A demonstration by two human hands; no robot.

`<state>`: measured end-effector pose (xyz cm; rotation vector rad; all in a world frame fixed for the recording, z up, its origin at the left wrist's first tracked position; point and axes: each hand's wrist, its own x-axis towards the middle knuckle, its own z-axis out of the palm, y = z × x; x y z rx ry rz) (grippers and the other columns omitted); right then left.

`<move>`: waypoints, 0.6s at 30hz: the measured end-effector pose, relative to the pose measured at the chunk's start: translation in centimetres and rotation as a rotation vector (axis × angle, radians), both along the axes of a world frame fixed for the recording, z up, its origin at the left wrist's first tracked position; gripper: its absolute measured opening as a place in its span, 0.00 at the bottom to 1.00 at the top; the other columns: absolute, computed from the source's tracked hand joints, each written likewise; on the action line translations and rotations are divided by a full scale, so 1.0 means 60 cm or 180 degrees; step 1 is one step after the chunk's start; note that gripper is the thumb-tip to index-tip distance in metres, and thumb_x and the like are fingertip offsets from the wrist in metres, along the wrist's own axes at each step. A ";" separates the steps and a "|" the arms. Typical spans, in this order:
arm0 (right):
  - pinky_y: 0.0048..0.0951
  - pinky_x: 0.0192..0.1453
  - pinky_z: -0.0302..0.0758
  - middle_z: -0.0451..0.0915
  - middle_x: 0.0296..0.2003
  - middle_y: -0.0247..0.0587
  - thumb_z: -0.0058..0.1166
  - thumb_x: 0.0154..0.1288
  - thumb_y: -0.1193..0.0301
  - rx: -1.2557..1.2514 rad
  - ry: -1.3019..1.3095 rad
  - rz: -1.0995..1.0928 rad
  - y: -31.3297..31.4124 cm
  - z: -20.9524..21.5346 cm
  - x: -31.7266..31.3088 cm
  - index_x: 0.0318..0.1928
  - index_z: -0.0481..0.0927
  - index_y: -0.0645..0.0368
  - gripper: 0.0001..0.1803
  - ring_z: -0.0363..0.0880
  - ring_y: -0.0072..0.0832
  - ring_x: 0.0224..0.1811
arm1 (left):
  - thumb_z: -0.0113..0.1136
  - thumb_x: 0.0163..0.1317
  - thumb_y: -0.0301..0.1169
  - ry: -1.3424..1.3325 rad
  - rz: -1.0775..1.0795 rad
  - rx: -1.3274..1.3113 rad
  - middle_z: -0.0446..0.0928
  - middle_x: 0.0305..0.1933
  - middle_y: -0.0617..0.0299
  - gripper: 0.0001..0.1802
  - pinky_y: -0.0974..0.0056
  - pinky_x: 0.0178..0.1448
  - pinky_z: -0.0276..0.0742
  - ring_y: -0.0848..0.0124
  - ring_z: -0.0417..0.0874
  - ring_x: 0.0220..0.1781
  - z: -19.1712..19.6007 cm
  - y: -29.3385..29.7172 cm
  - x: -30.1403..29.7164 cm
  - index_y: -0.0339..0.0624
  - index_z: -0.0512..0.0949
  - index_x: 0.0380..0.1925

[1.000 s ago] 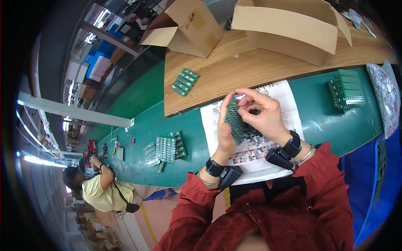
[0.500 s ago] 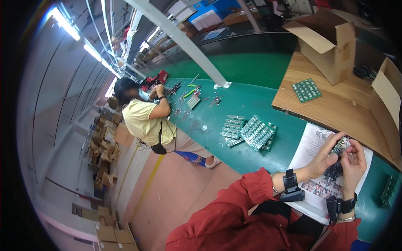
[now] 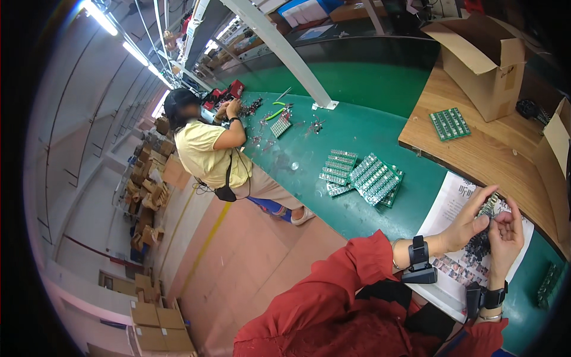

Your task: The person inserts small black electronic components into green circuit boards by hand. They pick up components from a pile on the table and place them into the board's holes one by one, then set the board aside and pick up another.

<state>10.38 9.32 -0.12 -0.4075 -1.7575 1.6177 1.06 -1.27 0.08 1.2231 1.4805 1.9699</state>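
A green circuit board point(image 3: 489, 206) is held edge-up between the thumb and fingers of my left hand point(image 3: 463, 227). My right hand point(image 3: 506, 237) is at the board's near right side, its fingers curled and pinched together. Whatever lies in that pinch is too small to make out. Below both hands, a heap of small black parts point(image 3: 477, 246) lies on a printed paper sheet point(image 3: 437, 221). Left of the paper, several green circuit boards point(image 3: 376, 180) are stacked loosely on the green table point(image 3: 309, 185).
One more board point(image 3: 450, 124) rests on a raised wooden top point(image 3: 416, 132), near an open cardboard box point(image 3: 485, 83). Another carton point(image 3: 556, 160) stands at the right. Farther left, a co-worker point(image 3: 208, 143) handles parts at the table, near green-handled pliers point(image 3: 275, 114). A white post point(image 3: 285, 53) rises behind.
The view has shifted slightly, so the bench appears farther right. My left hand still holds the board, and my right fingers have curled in more beside it.
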 end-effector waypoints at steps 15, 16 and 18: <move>0.14 0.38 0.70 0.71 0.31 0.31 0.47 0.53 0.91 -0.0031 -0.0276 0.0160 -0.005 0.003 -0.003 0.62 0.67 0.62 0.32 0.70 0.14 0.34 | 0.39 0.63 0.62 -0.0064 -0.0083 0.0050 0.55 0.66 0.47 0.46 0.60 0.72 0.44 0.60 0.54 0.70 0.001 -0.003 -0.002 0.32 0.52 0.66; 0.14 0.38 0.70 0.71 0.31 0.31 0.47 0.53 0.91 0.0031 -0.0325 0.0189 -0.002 0.000 -0.001 0.62 0.67 0.62 0.33 0.70 0.14 0.34 | 0.39 0.62 0.62 -0.0084 -0.0125 0.0041 0.55 0.66 0.47 0.46 0.60 0.72 0.44 0.60 0.53 0.70 0.003 -0.004 -0.003 0.31 0.52 0.66; 0.14 0.38 0.70 0.71 0.32 0.31 0.46 0.53 0.91 0.0069 -0.0259 0.0194 0.002 -0.004 0.006 0.61 0.68 0.62 0.32 0.70 0.14 0.34 | 0.38 0.62 0.63 -0.0103 -0.0083 0.0023 0.55 0.66 0.47 0.47 0.60 0.72 0.44 0.60 0.53 0.71 0.005 -0.005 -0.005 0.31 0.52 0.66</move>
